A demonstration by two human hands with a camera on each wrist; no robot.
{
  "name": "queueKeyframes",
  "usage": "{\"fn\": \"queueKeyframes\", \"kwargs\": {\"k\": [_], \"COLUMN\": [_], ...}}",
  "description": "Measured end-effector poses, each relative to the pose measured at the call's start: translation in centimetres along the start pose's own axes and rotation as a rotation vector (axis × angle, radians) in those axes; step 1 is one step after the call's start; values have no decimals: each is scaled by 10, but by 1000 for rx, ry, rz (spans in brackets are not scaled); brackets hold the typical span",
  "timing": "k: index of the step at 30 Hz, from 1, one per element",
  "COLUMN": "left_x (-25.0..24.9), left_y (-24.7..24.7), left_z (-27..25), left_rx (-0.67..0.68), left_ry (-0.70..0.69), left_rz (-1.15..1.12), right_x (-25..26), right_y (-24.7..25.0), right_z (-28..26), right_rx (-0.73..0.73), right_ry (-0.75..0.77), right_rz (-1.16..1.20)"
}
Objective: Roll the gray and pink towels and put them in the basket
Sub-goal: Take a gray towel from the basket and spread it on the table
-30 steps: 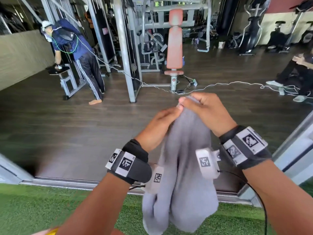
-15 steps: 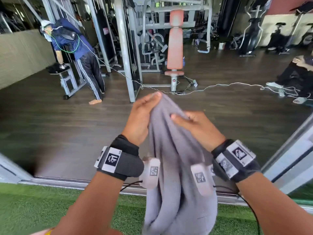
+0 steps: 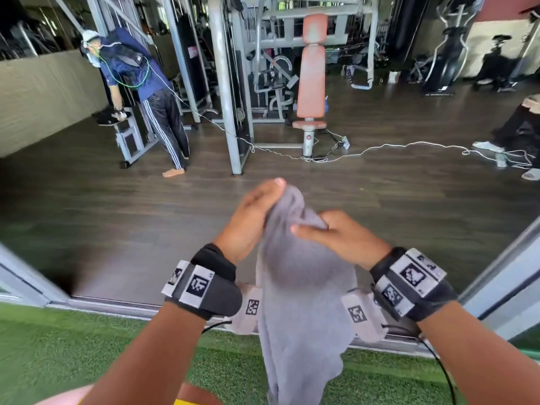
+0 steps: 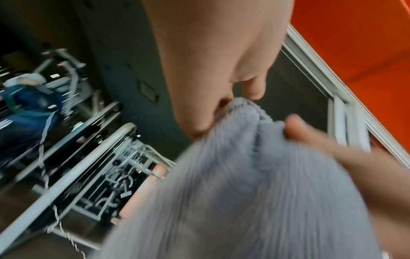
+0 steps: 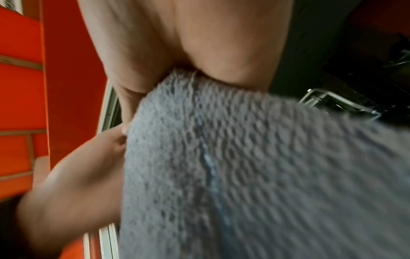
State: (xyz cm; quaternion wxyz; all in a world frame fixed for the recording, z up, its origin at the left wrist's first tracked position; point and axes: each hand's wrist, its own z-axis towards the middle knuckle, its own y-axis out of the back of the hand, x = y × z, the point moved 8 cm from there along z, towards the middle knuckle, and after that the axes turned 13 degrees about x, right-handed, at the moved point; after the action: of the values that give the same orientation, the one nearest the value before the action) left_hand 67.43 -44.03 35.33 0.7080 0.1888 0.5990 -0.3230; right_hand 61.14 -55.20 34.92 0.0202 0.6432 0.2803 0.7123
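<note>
Both the left hand [image 3: 248, 220] and right hand [image 3: 339, 238] grip the soft, limp gray terry towel [image 3: 301, 287] at its top edge, the best hold since it sags

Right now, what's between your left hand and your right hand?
Only the gray towel: the left hand grips its top and the right hand grips its other side, as the head view shows best.

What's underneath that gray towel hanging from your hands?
Below the gray towel, green turf and a metal door track show on either side. The towel hides the ground directly beneath it. Neither basket nor pink towel is visible.
</note>
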Motion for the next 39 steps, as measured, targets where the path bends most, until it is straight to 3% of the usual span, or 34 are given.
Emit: {"fn": "queueKeyframes", "kwargs": {"k": [2,4,6,8,10,12,14,16,18,20,22,24,26,28,31,33,35,39], "left_x": [19,22,9,-3,-5,1,13,14,2,-11,-13,-3,11,12,-8,-16,-9,5], "left_y": [-29,-34,-15,18,33,14,-18,-30,-12,19,33,20,-8,-20,5,15,8,-14], "left_z": [-4,-5,-2,-4,-6,-7,-11,-14,-13,-12,-16,-17,-20,-21,-19,-20,-20,-23], "left_rx": [197,209,53,-155,-214,-62,164,248,146,-21,-102,-27,132,170,-4,-54,-12,164], "left_ry": [125,120,25,-73,-79,46,202,209,105,-30,-92,-11,109,106,-27,-70,5,91], "left_rz": [18,12,-26,-126,-162,-60,50,37,-11,-92,-193,-161,-31,32,-87,-140,-111,64], "right_x": [23,34,22,-6,-24,-12,11,28,22,-1,-16,-1,22,38,22,0,-11,-6], "right_y": [27,44,37,14,0,8,28,40,36,20,6,12,31,40,31,14,2,9], "right_z": [5,8,11,6,0,4,12,16,16,13,7,6,10,13,13,12,11,17], "right_rx": [-149,-262,-209,-59,65,36,-95,-186,-169,-67,37,-7,-126,-175,-151,-42,-3,-206], "right_ry": [115,183,134,-23,-127,-55,75,161,133,-19,-119,-32,131,228,163,98,105,209], "right_rz": [35,21,-5,-41,-69,-63,-1,25,8,-7,-56,-34,103,100,24,124,287,256]}}
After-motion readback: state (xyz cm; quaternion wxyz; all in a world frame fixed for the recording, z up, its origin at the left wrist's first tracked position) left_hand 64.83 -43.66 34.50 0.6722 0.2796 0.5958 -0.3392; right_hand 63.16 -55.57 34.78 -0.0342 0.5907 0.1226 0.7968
